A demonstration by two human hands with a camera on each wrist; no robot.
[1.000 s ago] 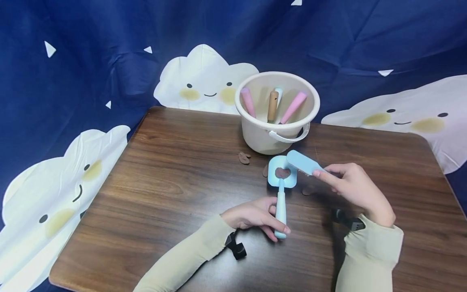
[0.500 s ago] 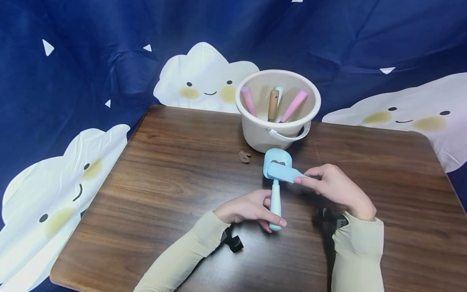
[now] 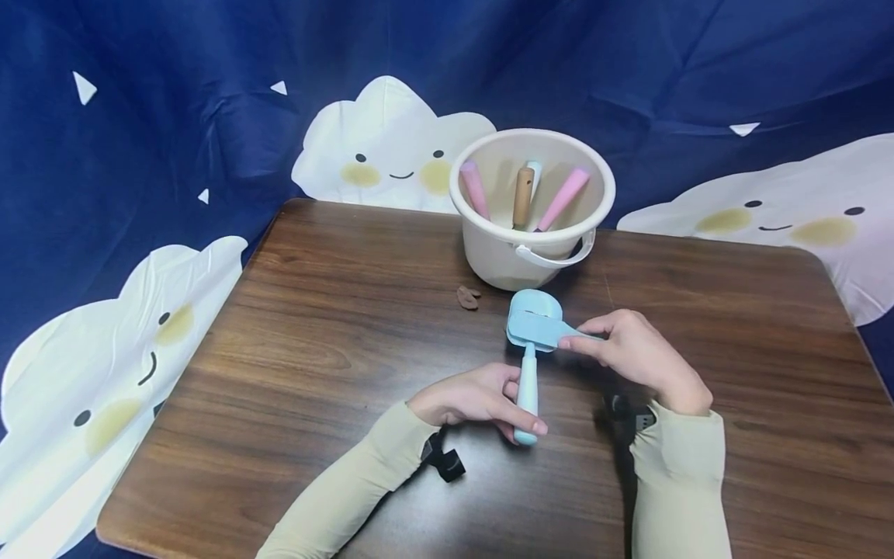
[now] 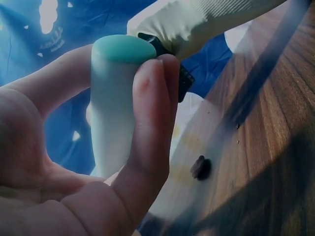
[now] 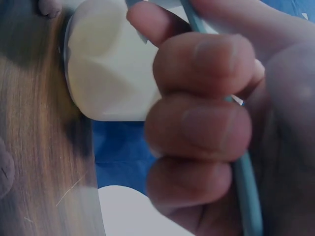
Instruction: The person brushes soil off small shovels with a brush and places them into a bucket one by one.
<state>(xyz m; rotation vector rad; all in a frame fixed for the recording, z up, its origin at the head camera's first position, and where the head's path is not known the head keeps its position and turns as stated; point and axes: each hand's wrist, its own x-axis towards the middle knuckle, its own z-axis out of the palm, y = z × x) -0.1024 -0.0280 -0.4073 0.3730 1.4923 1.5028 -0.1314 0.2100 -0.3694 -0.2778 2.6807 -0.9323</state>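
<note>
My left hand (image 3: 478,400) grips the pale blue handle of a small shovel (image 3: 536,298), thumb laid along the handle's end. The left wrist view shows the rounded handle (image 4: 112,93) between thumb and fingers. A flat light blue brush (image 3: 538,329) is pinched by my right hand (image 3: 639,353), its thin stem (image 5: 248,191) passing under the curled fingers in the right wrist view. The brush head lies across the lower half of the shovel's square head, hiding most of what is inside. Brown pieces (image 3: 468,297) sit on the table left of the shovel.
Just behind the shovel stands a cream bucket (image 3: 499,260) holding several handled tools: a pink handle (image 3: 564,199), a wooden one (image 3: 522,198) and others. Its white handle hangs at the front. A blue cloud-patterned curtain (image 3: 174,93) runs behind the brown wooden table (image 3: 314,310).
My right hand has moved left, bringing the brush from the shovel's upper right corner down across its head. The shovel has shifted slightly left, and the brown material in it is now covered.
</note>
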